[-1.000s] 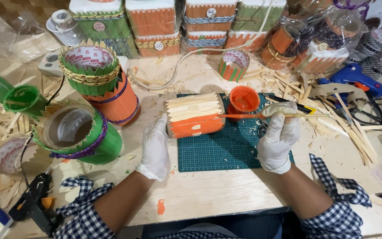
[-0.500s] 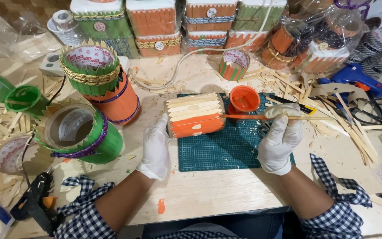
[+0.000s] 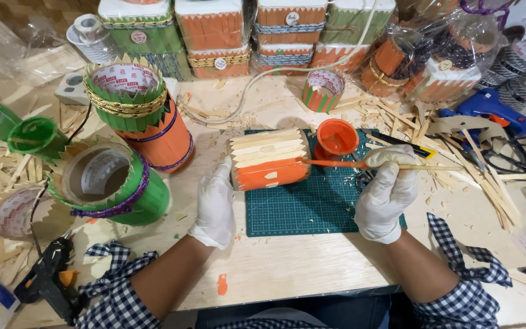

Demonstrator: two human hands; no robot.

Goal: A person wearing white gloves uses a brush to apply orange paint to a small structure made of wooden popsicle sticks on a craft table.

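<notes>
A can clad in wooden sticks (image 3: 269,159) lies on its side on the green cutting mat (image 3: 312,204); its lower sticks are painted orange, its upper ones are bare. My left hand (image 3: 214,204), in a white glove, steadies the can's left end. My right hand (image 3: 388,190), also gloved, holds a thin paintbrush (image 3: 360,164) whose orange tip touches the can's right edge. A small orange paint pot (image 3: 335,137) stands just behind the brush.
Finished green and orange stick-clad containers (image 3: 144,116) stand at left, with more boxes along the back. Loose wooden sticks (image 3: 470,158) litter the right side by a blue glue gun (image 3: 494,113). A black glue gun (image 3: 47,283) lies front left. Green cups (image 3: 31,137) sit far left.
My right hand and the brush have shifted slightly; the brush tip stays at the can's right edge. The can and my left hand have barely moved.
</notes>
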